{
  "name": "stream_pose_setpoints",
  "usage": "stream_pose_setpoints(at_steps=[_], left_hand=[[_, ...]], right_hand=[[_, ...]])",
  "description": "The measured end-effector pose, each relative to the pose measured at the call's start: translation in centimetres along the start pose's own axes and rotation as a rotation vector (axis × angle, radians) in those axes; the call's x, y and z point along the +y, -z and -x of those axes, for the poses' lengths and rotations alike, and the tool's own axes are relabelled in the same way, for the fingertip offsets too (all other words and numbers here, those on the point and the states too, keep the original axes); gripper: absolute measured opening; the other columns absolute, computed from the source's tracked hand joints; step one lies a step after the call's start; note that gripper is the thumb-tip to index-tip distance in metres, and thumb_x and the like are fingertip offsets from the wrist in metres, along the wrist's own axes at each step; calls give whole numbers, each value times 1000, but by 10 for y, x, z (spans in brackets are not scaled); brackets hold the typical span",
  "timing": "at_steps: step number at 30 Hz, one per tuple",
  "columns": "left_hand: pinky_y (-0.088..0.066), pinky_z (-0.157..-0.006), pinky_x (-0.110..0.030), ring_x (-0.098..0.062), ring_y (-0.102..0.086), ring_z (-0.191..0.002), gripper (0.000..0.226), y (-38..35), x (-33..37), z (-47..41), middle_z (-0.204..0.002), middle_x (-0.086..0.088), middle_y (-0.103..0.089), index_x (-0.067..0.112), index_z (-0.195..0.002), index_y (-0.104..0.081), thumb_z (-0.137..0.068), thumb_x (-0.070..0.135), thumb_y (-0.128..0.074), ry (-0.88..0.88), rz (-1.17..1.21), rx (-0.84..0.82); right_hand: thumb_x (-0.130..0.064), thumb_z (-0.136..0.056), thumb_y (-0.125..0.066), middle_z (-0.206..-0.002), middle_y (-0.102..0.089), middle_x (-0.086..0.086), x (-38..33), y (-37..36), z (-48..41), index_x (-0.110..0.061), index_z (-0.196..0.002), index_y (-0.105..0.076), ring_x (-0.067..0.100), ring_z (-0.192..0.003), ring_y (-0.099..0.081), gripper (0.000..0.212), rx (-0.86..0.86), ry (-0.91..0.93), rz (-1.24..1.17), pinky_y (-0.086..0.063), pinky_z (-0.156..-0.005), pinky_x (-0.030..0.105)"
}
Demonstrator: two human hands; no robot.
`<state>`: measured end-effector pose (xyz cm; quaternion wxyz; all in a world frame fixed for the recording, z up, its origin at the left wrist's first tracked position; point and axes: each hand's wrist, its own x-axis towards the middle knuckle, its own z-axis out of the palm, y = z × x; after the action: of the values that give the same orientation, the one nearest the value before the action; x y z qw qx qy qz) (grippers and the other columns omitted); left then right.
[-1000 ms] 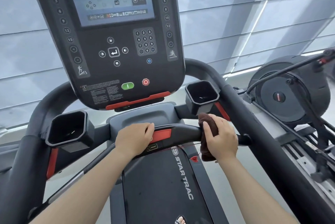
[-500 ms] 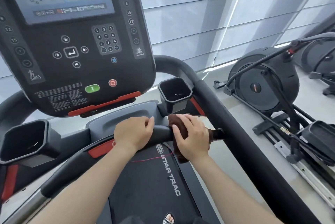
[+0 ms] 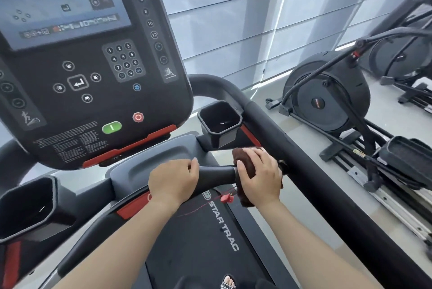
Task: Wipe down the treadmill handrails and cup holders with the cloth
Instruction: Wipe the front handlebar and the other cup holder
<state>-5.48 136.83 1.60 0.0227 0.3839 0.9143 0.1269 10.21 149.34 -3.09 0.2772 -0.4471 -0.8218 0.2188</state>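
Note:
A dark brown cloth [image 3: 244, 162] is wrapped around the right end of the black front handrail [image 3: 216, 173], and my right hand [image 3: 259, 175] grips it there. My left hand [image 3: 174, 179] is closed on the same bar just left of it, next to a red panel [image 3: 134, 205]. The right cup holder [image 3: 219, 122] sits just above the cloth. The left cup holder [image 3: 28, 209] is at the lower left. The thick right side rail [image 3: 304, 167] runs diagonally past my right hand.
The console [image 3: 93, 66] with its screen and buttons hangs above the bar. A red safety clip [image 3: 226, 198] on a thin cord dangles below the handrail over the treadmill deck [image 3: 210, 242]. Elliptical machines [image 3: 327, 97] stand on the floor to the right.
The view has swung to the right, so the console sits further left. My right hand with the cloth stays on the bar's right end, its grip turned slightly. My left hand keeps its hold.

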Motion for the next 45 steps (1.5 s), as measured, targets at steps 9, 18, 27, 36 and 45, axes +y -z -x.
stream_pose_setpoints(at_steps=[9,18,27,36,45], left_hand=[[-38,-62,-32,-24,-53,-71,53,9,-4,-7,-78,-2,-64,22,-71,-61,-94,44,-19,-126,-16,-199],[-26,-45,-28,-20,-49,-54,48,7,-5,1,-54,3,-50,20,-52,-43,-91,43,-27,-137,64,-50],[-22,-45,-30,-18,-45,-56,43,4,-4,1,-59,3,-53,21,-57,-38,-91,44,-25,-123,17,-53],[-45,-67,-31,-12,-57,-85,29,2,-2,-34,-88,14,-61,32,-88,-57,-87,50,-34,70,221,-73],[-44,-72,-30,-10,-57,-88,26,-12,6,-49,-92,13,-61,32,-89,-58,-89,48,-38,287,278,-17]], right_hand=[[-55,-82,-48,-132,-52,-4,-15,-2,-3,-34,-129,-49,22,-120,-45,52,-29,-84,9,-38,-97,52],[-64,-78,-44,-130,-51,-11,-33,-3,3,-42,-119,-55,15,-124,-41,48,-82,-18,22,-33,-100,48],[-42,-79,-62,-103,-63,-11,-15,6,-21,-32,-101,-63,17,-95,-56,24,-89,0,-3,-42,-80,32],[-35,-85,-59,-104,-63,-20,-4,26,-63,-32,-108,-62,2,-100,-58,23,-94,215,-354,-47,-90,23],[-43,-88,-53,-111,-63,-3,-22,-5,-159,-22,-115,-60,17,-102,-56,35,-173,516,-258,-45,-90,34]])
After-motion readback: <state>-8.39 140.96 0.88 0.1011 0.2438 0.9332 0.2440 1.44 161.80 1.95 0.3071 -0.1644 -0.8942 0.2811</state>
